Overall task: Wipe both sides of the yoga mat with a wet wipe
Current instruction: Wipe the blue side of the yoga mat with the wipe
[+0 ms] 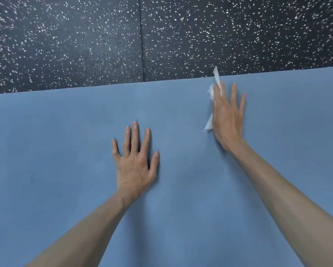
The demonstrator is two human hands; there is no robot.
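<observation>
A blue yoga mat lies flat and fills the lower two thirds of the head view. My left hand rests palm down on the mat near the middle, fingers spread and straight. My right hand lies flat near the mat's far edge, fingers straight, pressing a crumpled white wet wipe against the mat. Parts of the wipe stick out to the left of the hand and past the fingertips over the mat's edge.
Beyond the mat's far edge lies black rubber flooring with white speckles and a seam line running toward the mat. Both bare forearms reach in from the bottom of the view.
</observation>
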